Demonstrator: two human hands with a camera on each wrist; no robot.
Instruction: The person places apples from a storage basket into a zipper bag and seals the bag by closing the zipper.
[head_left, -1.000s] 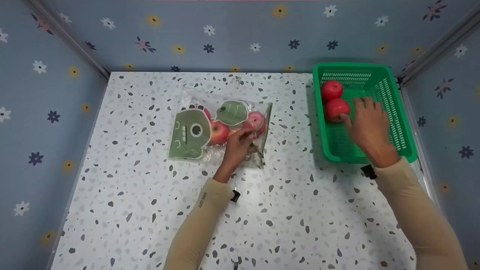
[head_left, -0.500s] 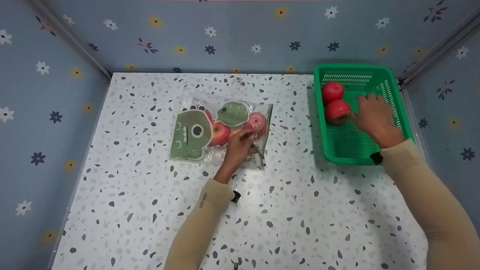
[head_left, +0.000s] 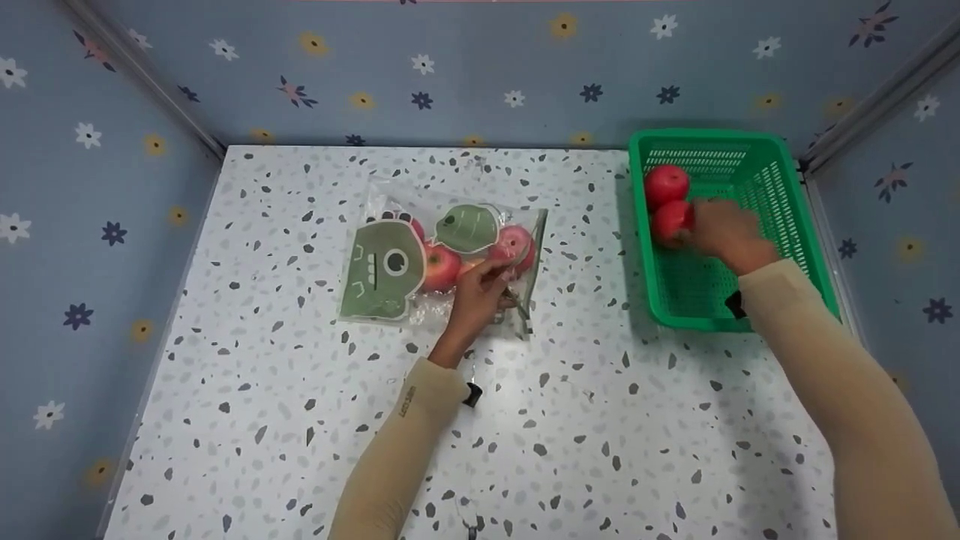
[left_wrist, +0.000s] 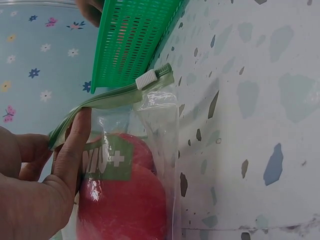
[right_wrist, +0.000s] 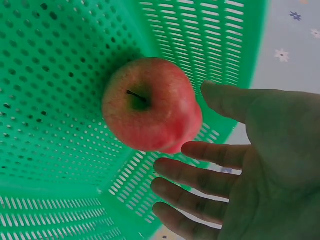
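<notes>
A clear zip bag [head_left: 381, 274] with a green cartoon print lies on the table with several apples inside, among them a red apple [head_left: 441, 268]. My left hand [head_left: 478, 296] pinches the bag's mouth; the left wrist view shows the green zip strip between fingers and thumb, with a white slider [left_wrist: 146, 79] farther along it. Inside the green basket [head_left: 697, 324], two apples stand by the left wall: a far apple [head_left: 667, 186] and a nearer apple [head_left: 669, 223]. My right hand [head_left: 724, 229] is beside the nearer one, fingers spread and extended in the right wrist view, thumb close to the apple [right_wrist: 145, 102].
The basket stands at the table's back right, near the flower-patterned wall [head_left: 480, 67]. Its walls rise around my right hand. Speckled white table surface [head_left: 570, 420] lies between bag and basket and in front of them.
My right hand shifted slightly right inside the basket, then came back left and up against the nearer apple. My left hand and the bag stay where they were.
</notes>
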